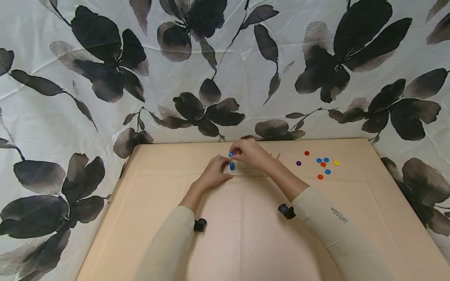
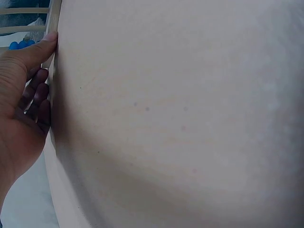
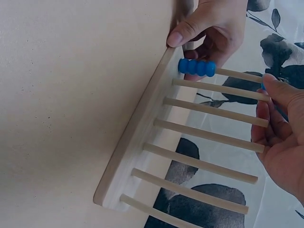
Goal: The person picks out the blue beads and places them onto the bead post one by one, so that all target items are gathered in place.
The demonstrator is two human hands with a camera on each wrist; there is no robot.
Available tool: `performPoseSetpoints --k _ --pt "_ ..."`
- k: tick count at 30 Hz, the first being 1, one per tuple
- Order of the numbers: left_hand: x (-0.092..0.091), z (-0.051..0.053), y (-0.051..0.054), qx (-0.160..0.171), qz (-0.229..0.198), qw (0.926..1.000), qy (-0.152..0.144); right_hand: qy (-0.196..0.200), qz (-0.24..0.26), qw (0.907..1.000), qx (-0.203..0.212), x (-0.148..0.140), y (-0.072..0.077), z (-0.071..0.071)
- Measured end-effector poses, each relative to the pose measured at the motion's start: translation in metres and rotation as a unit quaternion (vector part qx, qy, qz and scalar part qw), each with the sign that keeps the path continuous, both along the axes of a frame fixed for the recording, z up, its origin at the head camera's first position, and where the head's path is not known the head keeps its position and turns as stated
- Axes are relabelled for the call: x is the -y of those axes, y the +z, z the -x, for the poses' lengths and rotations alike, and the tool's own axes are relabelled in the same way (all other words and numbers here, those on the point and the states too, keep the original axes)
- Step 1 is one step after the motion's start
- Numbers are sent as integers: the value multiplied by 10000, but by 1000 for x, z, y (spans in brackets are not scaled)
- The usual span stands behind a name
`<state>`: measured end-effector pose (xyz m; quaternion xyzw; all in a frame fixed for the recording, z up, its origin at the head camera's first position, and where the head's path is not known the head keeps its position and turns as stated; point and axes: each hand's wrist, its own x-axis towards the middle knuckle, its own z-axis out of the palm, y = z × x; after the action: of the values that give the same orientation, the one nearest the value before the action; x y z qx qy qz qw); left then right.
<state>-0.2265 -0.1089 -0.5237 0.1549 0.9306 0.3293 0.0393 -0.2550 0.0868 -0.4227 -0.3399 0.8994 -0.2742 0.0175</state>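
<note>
Rack point(image 3: 141, 124) and beads are handled together, and the filling is judged to be at an early stage. Of the seven pegs seen on the rack, only the one at its left end, the end peg point(image 3: 237, 74), is occupied: a short row of blue beads point(image 3: 197, 67), apparently four, is seated against the rack's base. The other pegs point(image 3: 209, 136) of the rack are left bare. Eight loose beads point(image 1: 323, 164) can be counted on the table point(image 1: 242, 234), well apart from the rack on its right side, in blue, orange or red, yellow and purple. If all are meant for the rack, most of the work is left to be done.

One more blue bead, the held bead point(image 1: 231, 155), is pinched between thumb and fingers of the right hand point(image 1: 249, 151), at the free tip of the rack's end peg. Whether it is threaded there cannot be told, as it is mostly covered by the fingers.

At its left end the rack is gripped by the left hand point(image 1: 216, 171), the thumb laid on the edge of the base, the fingers curled behind it, just beside the seated row.
</note>
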Motion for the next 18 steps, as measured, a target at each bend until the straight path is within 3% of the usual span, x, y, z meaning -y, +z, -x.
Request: performPoseSetpoints --k 5,18 --pt "0 0 -2 -65 17 10000 -6 -46 52 10000 -6 -1 -1 -1" --pt "0 -1 0 150 34 9999 35 -351 -26 9994 58 -6 0 -3"
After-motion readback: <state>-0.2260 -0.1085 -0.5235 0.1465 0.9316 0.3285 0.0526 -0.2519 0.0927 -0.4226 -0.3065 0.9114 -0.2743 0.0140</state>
